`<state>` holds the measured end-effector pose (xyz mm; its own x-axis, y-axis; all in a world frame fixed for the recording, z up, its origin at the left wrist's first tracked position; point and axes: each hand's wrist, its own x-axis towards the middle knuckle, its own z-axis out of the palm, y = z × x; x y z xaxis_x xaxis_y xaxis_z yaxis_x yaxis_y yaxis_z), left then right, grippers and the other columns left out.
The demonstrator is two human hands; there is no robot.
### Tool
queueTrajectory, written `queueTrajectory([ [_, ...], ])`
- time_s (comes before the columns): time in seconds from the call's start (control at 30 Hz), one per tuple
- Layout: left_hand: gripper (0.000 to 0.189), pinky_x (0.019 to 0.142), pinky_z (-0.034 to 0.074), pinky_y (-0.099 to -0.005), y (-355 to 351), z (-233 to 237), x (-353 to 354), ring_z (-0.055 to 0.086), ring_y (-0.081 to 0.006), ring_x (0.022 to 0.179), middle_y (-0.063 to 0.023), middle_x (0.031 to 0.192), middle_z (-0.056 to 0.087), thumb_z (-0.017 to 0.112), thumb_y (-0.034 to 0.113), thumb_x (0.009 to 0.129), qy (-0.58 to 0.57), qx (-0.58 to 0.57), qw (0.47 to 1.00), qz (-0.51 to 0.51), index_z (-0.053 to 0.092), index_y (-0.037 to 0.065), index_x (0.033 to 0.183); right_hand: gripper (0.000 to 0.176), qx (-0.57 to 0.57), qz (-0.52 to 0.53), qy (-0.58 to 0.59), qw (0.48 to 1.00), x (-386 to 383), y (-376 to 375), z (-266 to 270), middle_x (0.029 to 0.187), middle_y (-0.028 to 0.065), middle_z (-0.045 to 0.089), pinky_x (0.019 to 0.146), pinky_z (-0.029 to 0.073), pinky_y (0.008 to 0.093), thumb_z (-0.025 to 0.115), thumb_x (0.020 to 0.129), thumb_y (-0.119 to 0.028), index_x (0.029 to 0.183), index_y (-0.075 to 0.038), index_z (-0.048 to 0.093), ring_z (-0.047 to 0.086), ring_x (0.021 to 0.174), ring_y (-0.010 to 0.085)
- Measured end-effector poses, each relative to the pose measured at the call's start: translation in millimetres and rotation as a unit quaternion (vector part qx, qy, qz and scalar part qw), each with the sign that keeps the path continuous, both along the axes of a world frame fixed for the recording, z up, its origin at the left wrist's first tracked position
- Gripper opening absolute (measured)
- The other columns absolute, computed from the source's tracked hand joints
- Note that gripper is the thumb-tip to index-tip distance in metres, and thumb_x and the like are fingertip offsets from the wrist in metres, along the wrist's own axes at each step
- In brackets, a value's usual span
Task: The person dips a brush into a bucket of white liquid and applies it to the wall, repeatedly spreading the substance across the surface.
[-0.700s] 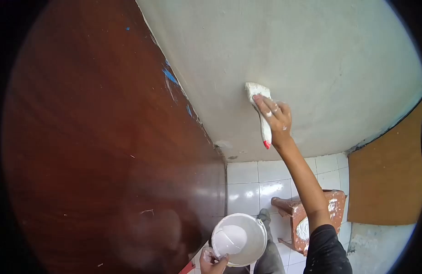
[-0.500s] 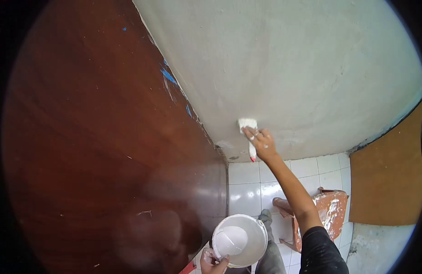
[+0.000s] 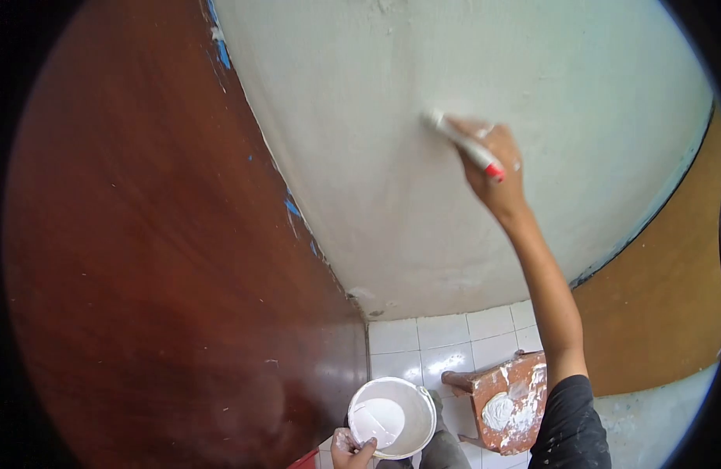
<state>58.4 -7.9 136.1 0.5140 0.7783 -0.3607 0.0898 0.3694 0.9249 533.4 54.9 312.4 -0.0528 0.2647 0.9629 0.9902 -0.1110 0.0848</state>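
Note:
My right hand [image 3: 497, 152] is wrapped round a paintbrush [image 3: 478, 152] with a white handle and a red end. Its bristles [image 3: 433, 119] are against or very close to the pale wall [image 3: 360, 180]; motion blur hides the exact contact. White paint marks the hand. Low in the view, my left hand [image 3: 354, 452] grips the rim of a white bucket [image 3: 419, 414], thumb over the edge. White paint [image 3: 378, 422] lies in the bottom of the bucket.
A reddish-brown wooden panel [image 3: 157, 234] fills the left side, with blue smears by the wall edge. A paint-splattered stool [image 3: 489, 438] stands on white floor tiles [image 3: 446, 332]. A tan panel [image 3: 649, 313] is at the right. My legs show beneath the bucket.
My right hand has moved the paintbrush up the wall, and the brush now tilts with its handle toward lower right. The view has shifted upward. The left hand still holds the bucket.

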Motion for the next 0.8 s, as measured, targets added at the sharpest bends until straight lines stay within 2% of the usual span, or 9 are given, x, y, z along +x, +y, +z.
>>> queueTrajectory([
  [0.07,0.023,0.068,0.042,-0.0234,-4,-13,2,0.048,-0.0078,0.079,0.0021,0.086,0.048,0.067,-0.003,0.086,0.034,-0.007,0.999,0.025,0.048,0.009,0.091,0.029,0.018,-0.079,-0.004,0.997,3,-14,51,0.109,0.006,0.074,0.078,0.049,0.0329,0.075,0.083,-0.009,0.112,-0.013,0.073,0.065,0.089,0.0248],
  [0.13,0.023,0.069,0.043,-0.0235,-8,-25,1,0.049,-0.0083,0.081,0.0018,0.088,0.049,0.066,-0.003,0.086,0.061,-0.001,0.998,0.031,0.048,0.009,0.092,0.044,0.004,-0.102,0.008,0.995,4,-21,59,0.113,0.0031,0.073,0.082,0.049,0.0351,0.072,0.078,-0.002,0.119,-0.016,0.07,0.066,0.091,0.0227],
  [0.23,0.023,0.07,0.044,-0.0232,-6,-26,5,0.05,-0.0087,0.083,0.0015,0.089,0.05,0.067,-0.004,0.086,0.067,0.019,0.997,0.01,0.048,0.009,0.093,0.06,-0.087,-0.119,-0.041,0.988,17,-26,-9,0.122,0.0007,0.07,0.086,0.049,0.038,0.066,0.07,0.002,0.126,-0.02,0.067,0.066,0.09,0.0224],
  [0.33,0.023,0.069,0.045,-0.0224,-9,-10,21,0.051,-0.0085,0.082,0.001,0.09,0.051,0.067,-0.003,0.085,0.047,-0.013,0.999,0.017,0.049,0.009,0.093,0.05,-0.153,-0.076,-0.049,0.984,19,-31,-119,0.119,-0.0009,0.071,0.078,0.052,0.0354,0.065,0.076,-0.005,0.124,-0.019,0.068,0.063,0.088,0.0222],
  [0.37,0.024,0.069,0.045,-0.0223,-9,-2,27,0.052,-0.0084,0.082,0.0008,0.09,0.052,0.067,-0.003,0.085,0.041,-0.042,0.998,0.027,0.049,0.009,0.094,0.041,-0.216,-0.062,0.008,0.974,11,-38,-134,0.115,0.0014,0.072,0.087,0.049,0.0378,0.062,0.082,-0.007,0.121,-0.018,0.07,0.064,0.091,0.0224],
  [0.47,0.024,0.065,0.046,-0.0222,-11,0,35,0.052,-0.0081,0.079,0.0011,0.088,0.052,0.069,-0.002,0.084,0.016,-0.033,0.999,0.035,0.05,0.01,0.095,0.049,-0.316,-0.045,0.056,0.946,21,-53,-121,0.113,0.0003,0.071,0.082,0.049,0.0376,0.071,0.074,-0.007,0.122,-0.019,0.069,0.062,0.088,0.0233],
  [0.5,0.025,0.064,0.046,-0.0221,-11,-1,38,0.053,-0.008,0.078,0.0013,0.088,0.052,0.069,-0.002,0.084,0.005,-0.014,0.999,0.036,0.051,0.011,0.095,0.049,-0.313,-0.029,0.092,0.945,26,-58,-92,0.111,0.0023,0.071,0.084,0.048,0.0381,0.073,0.072,-0.006,0.119,-0.019,0.069,0.062,0.088,0.0238],
  [0.7,0.025,0.055,0.045,-0.0219,-9,5,64,0.053,-0.008,0.07,0.0032,0.084,0.05,0.071,0.0,0.083,0.0,-0.04,0.998,0.044,0.052,0.011,0.095,0.043,-0.036,-0.07,-0.088,0.993,60,-65,120,0.109,0.0055,0.072,0.079,0.05,0.0347,0.07,0.079,-0.002,0.119,-0.017,0.071,0.063,0.086,0.0253],
  [0.8,0.024,0.057,0.046,-0.0221,-11,11,77,0.053,-0.0082,0.072,0.0028,0.085,0.052,0.07,0.0,0.084,0.01,-0.046,0.997,0.053,0.052,0.01,0.095,0.052,0.01,-0.1,-0.118,0.988,66,-60,145,0.113,0.0037,0.073,0.078,0.05,0.0332,0.068,0.075,0.003,0.123,-0.015,0.069,0.066,0.09,0.0222],
])
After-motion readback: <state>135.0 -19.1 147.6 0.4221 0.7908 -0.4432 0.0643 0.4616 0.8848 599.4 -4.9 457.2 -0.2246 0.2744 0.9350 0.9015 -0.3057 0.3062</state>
